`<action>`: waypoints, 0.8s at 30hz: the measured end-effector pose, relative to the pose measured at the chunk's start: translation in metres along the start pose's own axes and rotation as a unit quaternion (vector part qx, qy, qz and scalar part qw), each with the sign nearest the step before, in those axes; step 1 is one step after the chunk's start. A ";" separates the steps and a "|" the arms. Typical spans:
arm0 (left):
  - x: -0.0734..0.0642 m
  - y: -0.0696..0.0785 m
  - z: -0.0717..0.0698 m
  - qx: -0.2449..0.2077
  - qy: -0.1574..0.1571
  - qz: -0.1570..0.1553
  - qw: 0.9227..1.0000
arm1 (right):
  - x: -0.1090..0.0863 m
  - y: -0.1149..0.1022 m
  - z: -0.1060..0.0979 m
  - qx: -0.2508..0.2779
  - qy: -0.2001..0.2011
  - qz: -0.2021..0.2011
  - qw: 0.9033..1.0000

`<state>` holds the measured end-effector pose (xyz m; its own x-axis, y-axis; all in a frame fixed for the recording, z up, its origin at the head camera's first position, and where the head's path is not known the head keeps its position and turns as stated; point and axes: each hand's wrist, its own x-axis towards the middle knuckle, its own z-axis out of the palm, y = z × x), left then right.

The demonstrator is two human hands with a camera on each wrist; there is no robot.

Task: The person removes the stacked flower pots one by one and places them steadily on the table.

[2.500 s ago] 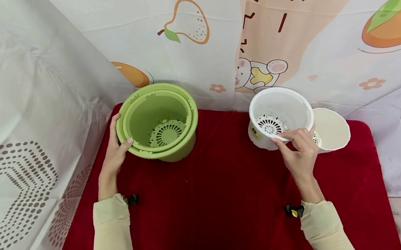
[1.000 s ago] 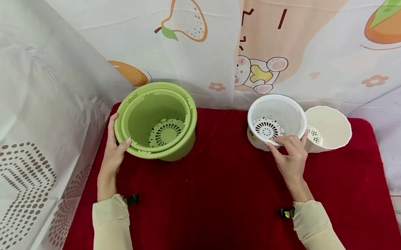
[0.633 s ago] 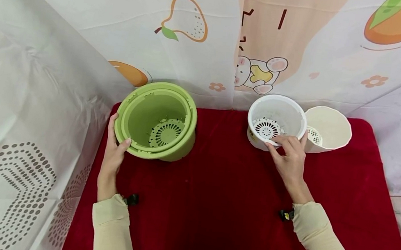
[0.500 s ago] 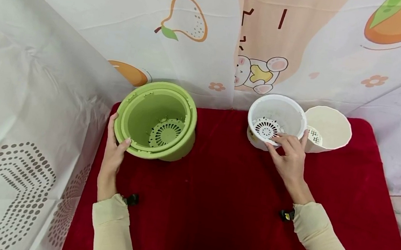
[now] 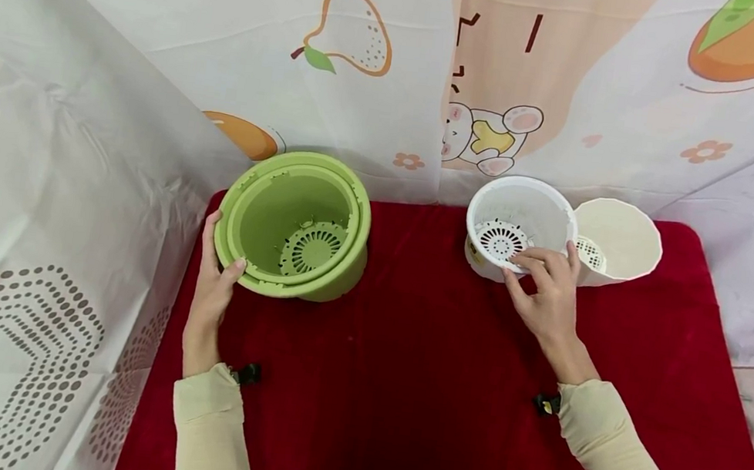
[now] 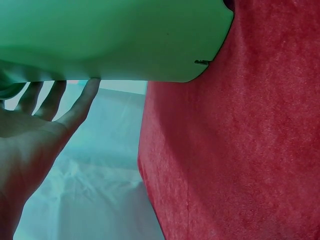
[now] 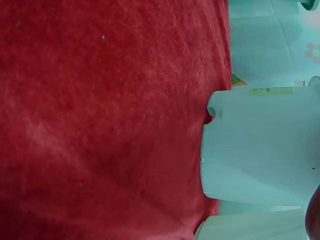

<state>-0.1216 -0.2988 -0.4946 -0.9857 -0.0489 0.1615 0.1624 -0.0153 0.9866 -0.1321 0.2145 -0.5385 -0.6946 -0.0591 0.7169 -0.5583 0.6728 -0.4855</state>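
A large green plastic flowerpot (image 5: 344, 282) with a slotted bottom and a double-ringed rim stands at the back left. My left hand (image 5: 213, 290) holds its left side, thumb over the rim and fingers along the outer wall. In the left wrist view these fingers (image 6: 85, 102) touch the green wall. A smaller white flowerpot (image 5: 547, 212), also slotted at the bottom, stands upright at the back right. My right hand (image 5: 547, 297) pinches its near rim, thumb outside and fingertips over the inside. The right wrist view shows its pale wall (image 7: 255, 145) with a sticker.
A cream flowerpot (image 5: 630, 244) with a perforated bottom stands right behind my right hand, close against the white one. A red cloth (image 5: 402, 377) covers the table. A printed white curtain (image 5: 377, 111) hangs just behind the pots, with more sheeting on both sides.
The white flowerpot has been lowered onto the cloth, my right hand moving left with it, then shifting its fingers slightly on the rim. My left hand and the green flowerpot stay put.
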 end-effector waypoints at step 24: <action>0.000 0.001 0.000 0.005 0.002 -0.003 1.000 | 0.030 -0.024 0.014 0.019 -0.054 -0.061 0.997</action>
<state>-0.1212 -0.2986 -0.4939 -0.9865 -0.0524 0.1553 0.1559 -0.0066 0.9878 -0.1459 0.1866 -0.5122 -0.6649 -0.2190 0.7141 -0.6566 0.6271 -0.4191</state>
